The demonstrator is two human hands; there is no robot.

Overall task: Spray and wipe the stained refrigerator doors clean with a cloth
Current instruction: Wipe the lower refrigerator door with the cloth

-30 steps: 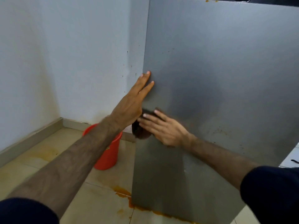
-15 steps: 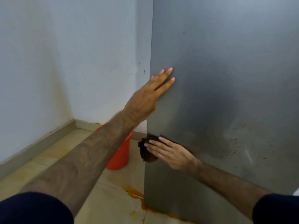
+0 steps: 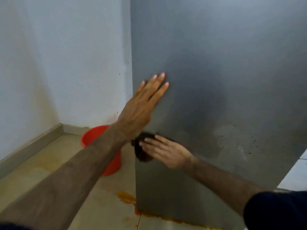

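A grey refrigerator door (image 3: pixel 216 72) fills the right of the head view, with dark specks and smears low on its right part. My left hand (image 3: pixel 142 103) lies flat on the door near its left edge, fingers straight and pointing up. Below it my right hand (image 3: pixel 166 151) presses a dark brown cloth (image 3: pixel 141 150) against the door at the left edge; its fingers lie fairly straight over the cloth. Part of the cloth sticks out past the door's edge. No spray bottle is in view.
A red bucket (image 3: pixel 93 136) stands on the tiled floor in the corner behind my left forearm. Orange stains (image 3: pixel 127 198) run along the floor at the refrigerator's base. A pale wall (image 3: pixel 58 63) is on the left.
My right hand and the cloth have slid down the door along its left edge. My left hand shifted right onto the door face. The view dropped lower.
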